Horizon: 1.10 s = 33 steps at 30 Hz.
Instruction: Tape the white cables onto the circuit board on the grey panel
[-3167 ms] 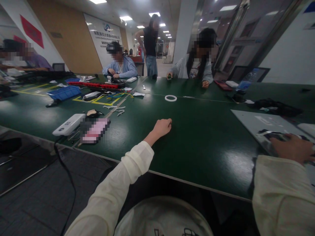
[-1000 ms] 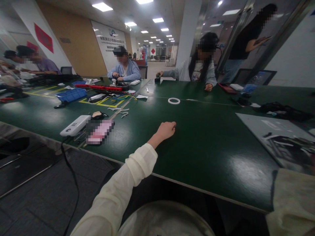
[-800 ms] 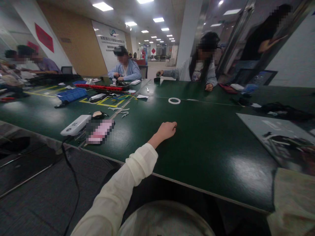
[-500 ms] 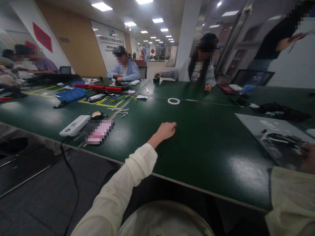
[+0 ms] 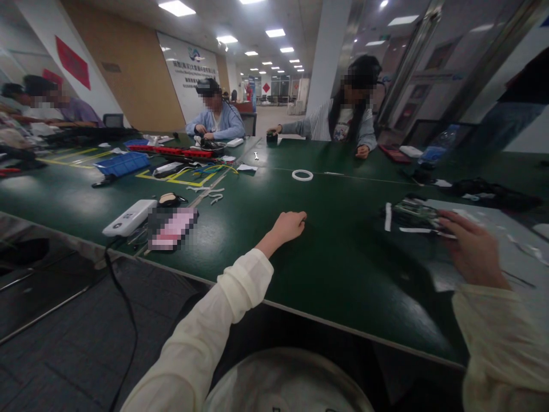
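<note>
My left hand [image 5: 288,227] rests on the green table [image 5: 343,257], its fingers curled into a loose fist with nothing showing in them. At the right, my right hand [image 5: 474,249] grips a bundle of dark cables [image 5: 414,212] between thumb and fingers. White strips stick out of this bundle; blur hides its finer parts. It hangs over the table beside a grey board [image 5: 521,229], part of which my right hand and sleeve cover. Ahead of my left hand lies a white ring [image 5: 302,175], untouched.
Left of my left arm lie a pinkish phone [image 5: 174,229] and a white power bank [image 5: 130,217] with a black cable. Farther off are a blue bin [image 5: 122,164], a red power strip [image 5: 171,151] and a small wrench [image 5: 256,155]. Two people sit across the table.
My right hand has come in from the right edge, lifting the dark cable bundle off the grey board and carrying it left. My left hand has stayed put.
</note>
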Each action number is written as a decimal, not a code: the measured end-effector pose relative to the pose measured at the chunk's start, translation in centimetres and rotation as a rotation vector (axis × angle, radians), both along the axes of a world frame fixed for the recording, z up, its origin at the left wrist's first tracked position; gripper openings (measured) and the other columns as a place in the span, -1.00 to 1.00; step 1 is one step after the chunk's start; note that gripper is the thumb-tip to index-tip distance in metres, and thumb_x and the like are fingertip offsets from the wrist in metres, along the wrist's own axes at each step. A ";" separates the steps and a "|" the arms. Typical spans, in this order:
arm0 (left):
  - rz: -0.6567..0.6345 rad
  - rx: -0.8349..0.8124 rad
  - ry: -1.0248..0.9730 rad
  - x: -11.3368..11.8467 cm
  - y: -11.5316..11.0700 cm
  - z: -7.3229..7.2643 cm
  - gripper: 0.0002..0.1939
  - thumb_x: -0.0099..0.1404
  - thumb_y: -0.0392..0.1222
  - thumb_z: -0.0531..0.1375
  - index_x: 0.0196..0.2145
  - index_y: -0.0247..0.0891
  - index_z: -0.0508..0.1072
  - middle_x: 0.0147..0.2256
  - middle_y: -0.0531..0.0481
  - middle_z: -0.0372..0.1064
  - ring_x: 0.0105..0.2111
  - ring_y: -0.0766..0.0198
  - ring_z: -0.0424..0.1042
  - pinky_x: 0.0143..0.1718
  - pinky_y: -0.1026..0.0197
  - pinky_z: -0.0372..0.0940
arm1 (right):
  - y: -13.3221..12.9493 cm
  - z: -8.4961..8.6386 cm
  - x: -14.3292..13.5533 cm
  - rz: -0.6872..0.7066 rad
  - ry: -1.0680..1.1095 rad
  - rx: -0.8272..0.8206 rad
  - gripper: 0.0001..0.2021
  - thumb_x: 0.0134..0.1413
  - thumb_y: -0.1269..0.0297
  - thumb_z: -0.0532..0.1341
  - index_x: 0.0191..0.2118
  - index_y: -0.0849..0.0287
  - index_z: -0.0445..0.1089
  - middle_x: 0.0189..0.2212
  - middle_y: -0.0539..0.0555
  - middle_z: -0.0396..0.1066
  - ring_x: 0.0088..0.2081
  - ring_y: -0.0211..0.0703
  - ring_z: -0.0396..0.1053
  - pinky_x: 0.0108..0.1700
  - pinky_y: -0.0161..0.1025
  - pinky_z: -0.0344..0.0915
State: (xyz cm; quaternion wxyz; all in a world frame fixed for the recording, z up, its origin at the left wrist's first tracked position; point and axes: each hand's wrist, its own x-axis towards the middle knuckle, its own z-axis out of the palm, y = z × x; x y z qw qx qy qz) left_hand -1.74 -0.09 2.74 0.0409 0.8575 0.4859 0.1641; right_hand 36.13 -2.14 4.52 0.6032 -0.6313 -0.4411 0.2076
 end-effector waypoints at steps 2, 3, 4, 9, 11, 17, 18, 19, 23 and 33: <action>0.032 0.031 -0.038 0.0 0.0 0.0 -0.81 0.34 -0.23 -0.03 -0.15 -0.24 0.32 -0.30 -0.01 0.42 -0.28 0.24 0.42 -0.16 0.13 0.29 | -0.1 0.2 -2.5 0.185 0.155 -0.063 -0.62 -0.17 0.30 0.29 -0.11 0.14 0.47 -0.14 0.18 0.41 -0.36 -0.21 0.36 -0.45 -0.32 0.29; 0.055 0.050 -0.063 -0.1 0.0 0.1 -0.81 0.34 -0.24 -0.03 -0.15 -0.24 0.32 -0.29 -0.02 0.42 -0.27 0.24 0.42 -0.15 0.13 0.29 | -0.2 0.3 -3.8 0.273 0.235 -0.109 -0.63 -0.20 0.32 0.31 -0.14 0.12 0.48 -0.18 0.13 0.43 -0.39 -0.26 0.35 -0.45 -0.36 0.29; 0.083 0.075 -0.087 -0.1 0.1 0.1 -0.81 0.33 -0.25 -0.03 -0.15 -0.24 0.32 -0.27 -0.02 0.42 -0.26 0.24 0.42 -0.15 0.13 0.28 | -0.4 0.4 -5.2 0.381 0.280 -0.164 -0.63 -0.20 0.32 0.32 -0.14 0.10 0.47 -0.21 0.09 0.44 -0.38 -0.28 0.35 -0.41 -0.38 0.31; 0.227 0.204 -0.195 -0.2 0.6 0.3 -0.79 0.32 -0.32 -0.05 -0.14 -0.24 0.31 -0.20 -0.05 0.37 -0.25 0.23 0.39 -0.19 0.16 0.28 | -1.3 0.8 -11.9 0.752 0.212 -0.288 -0.59 -0.18 0.28 0.32 -0.08 0.08 0.43 -0.11 0.06 0.42 -0.23 -0.17 0.40 -0.24 -0.28 0.37; 0.224 0.229 -0.245 -0.1 0.7 0.2 -0.78 0.34 -0.29 -0.07 -0.14 -0.24 0.31 -0.21 -0.05 0.34 -0.25 0.25 0.38 -0.20 0.18 0.29 | -1.3 0.8 -14.1 0.835 0.152 -0.312 -0.59 -0.13 0.27 0.29 -0.05 0.08 0.40 -0.06 0.07 0.39 -0.18 -0.15 0.40 -0.19 -0.24 0.38; 0.101 0.240 -0.243 0.5 0.6 0.2 -0.74 0.39 -0.19 -0.11 -0.10 -0.24 0.30 -0.13 -0.07 0.30 -0.12 0.24 0.31 -0.06 0.15 0.25 | 0.1 0.4 -17.6 0.901 -0.344 -0.303 -0.62 0.07 0.19 0.14 0.02 0.10 0.33 -0.09 0.09 0.38 -0.18 -0.13 0.38 -0.10 -0.11 0.34; 0.089 0.230 -0.230 0.5 0.6 0.2 -0.72 0.39 -0.17 -0.11 -0.08 -0.24 0.30 -0.11 -0.07 0.30 -0.11 0.23 0.30 -0.05 0.14 0.24 | 0.2 0.3 -17.7 0.891 -0.440 -0.277 -0.62 0.09 0.17 0.12 0.03 0.09 0.32 -0.10 0.09 0.38 -0.17 -0.12 0.38 -0.08 -0.08 0.32; 0.079 0.213 -0.215 0.5 0.7 0.2 -0.71 0.39 -0.16 -0.12 -0.07 -0.24 0.30 -0.08 -0.07 0.29 -0.09 0.22 0.29 -0.04 0.12 0.24 | 0.3 0.2 -17.8 0.879 -0.517 -0.249 -0.62 0.11 0.16 0.10 0.04 0.08 0.32 -0.09 0.08 0.38 -0.16 -0.12 0.37 -0.06 -0.06 0.30; 0.024 0.108 -0.143 0.3 0.7 -0.1 -0.68 0.39 -0.12 -0.12 -0.03 -0.21 0.30 -0.01 -0.05 0.28 0.01 0.19 0.24 0.03 0.06 0.19 | 0.3 -0.3 -17.4 0.823 -0.653 -0.172 -0.62 0.14 0.14 0.05 0.06 0.04 0.31 -0.07 0.07 0.37 -0.16 -0.09 0.37 -0.06 -0.04 0.30; -0.045 -0.001 -0.048 0.1 0.3 -0.2 -0.67 0.34 -0.16 -0.05 0.04 -0.13 0.27 0.07 -0.03 0.23 0.12 0.14 0.13 0.10 -0.02 0.11 | 2.3 0.4 -8.8 0.371 -0.717 -0.088 -0.62 0.10 0.14 0.08 0.01 0.12 0.34 -0.20 0.12 0.44 -0.16 -0.06 0.40 -0.01 -0.11 0.24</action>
